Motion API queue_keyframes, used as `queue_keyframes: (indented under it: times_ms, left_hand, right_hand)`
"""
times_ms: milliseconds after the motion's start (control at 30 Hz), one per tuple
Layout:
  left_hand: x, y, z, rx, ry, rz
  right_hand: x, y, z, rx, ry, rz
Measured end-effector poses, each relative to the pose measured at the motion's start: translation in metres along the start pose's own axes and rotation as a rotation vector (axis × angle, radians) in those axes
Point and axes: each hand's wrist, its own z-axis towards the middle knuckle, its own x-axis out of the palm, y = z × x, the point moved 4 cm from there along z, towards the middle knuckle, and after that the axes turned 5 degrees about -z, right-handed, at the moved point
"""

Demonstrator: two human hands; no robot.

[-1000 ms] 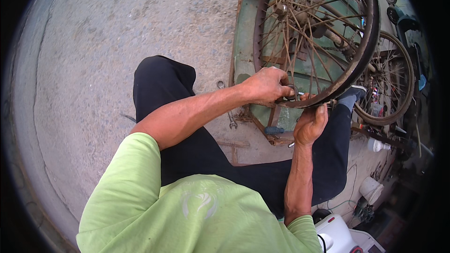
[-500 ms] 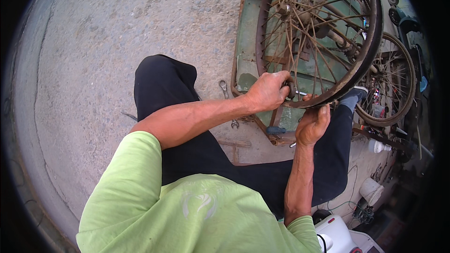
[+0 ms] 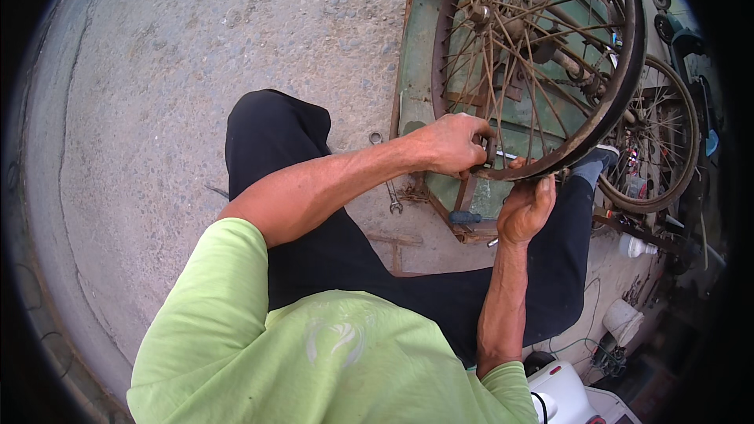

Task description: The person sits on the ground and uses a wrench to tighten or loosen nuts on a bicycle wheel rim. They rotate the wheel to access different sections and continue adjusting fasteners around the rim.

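A rusty spoked wheel (image 3: 597, 114) tilts over a green metal frame (image 3: 416, 78). Inside the lower rim, my left hand (image 3: 452, 145) pinches a small dark metal piece (image 3: 488, 153); its exact kind is unclear. A thin silver shaft (image 3: 505, 154) shows beside it. My right hand (image 3: 528, 208) is curled around the underside of the rim, fingertips at its edge, partly hidden behind it. A blue-handled tool (image 3: 463, 217) lies below on the frame. An open-ended wrench (image 3: 395, 200) rests on the concrete beside my left knee.
A second spoked wheel (image 3: 660, 204) stands at the right, among dark parts and a white cylindrical item (image 3: 632, 245). A white bucket (image 3: 620, 320) and wires lie lower right, near a white machine body (image 3: 561, 392). Concrete ground (image 3: 141, 110) stretches to the left.
My left hand dipped slightly, then rose a little, still at the rim. The wheel and my right hand have shifted slightly rightward in the picture.
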Motion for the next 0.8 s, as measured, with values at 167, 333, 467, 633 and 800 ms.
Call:
queue_keyframes:
  times_ms: [167, 333, 467, 633, 800]
  left_hand:
    - [-0.0043, -0.0031, -0.0012, 0.038, 0.079, 0.047]
    - [-0.0031, 0.0009, 0.0012, 0.006, 0.082, -0.003]
    - [-0.0028, 0.0001, 0.0023, 0.007, 0.072, 0.033]
    - [-0.0014, -0.0031, 0.0036, 0.021, 0.060, 0.073]
    - [-0.0033, 0.0032, 0.0082, 0.053, 0.047, 0.040]
  right_hand:
    - [0.0006, 0.0003, 0.0005, 0.012, 0.005, 0.010]
    - [0.0014, 0.0029, -0.0010, 0.014, 0.014, 0.010]
    - [0.0027, 0.0037, -0.0016, 0.022, -0.007, 0.022]
    - [0.0029, 0.0025, -0.0020, 0.021, -0.010, 0.027]
    - [0.0018, 0.0016, -0.0021, 0.020, -0.002, 0.029]
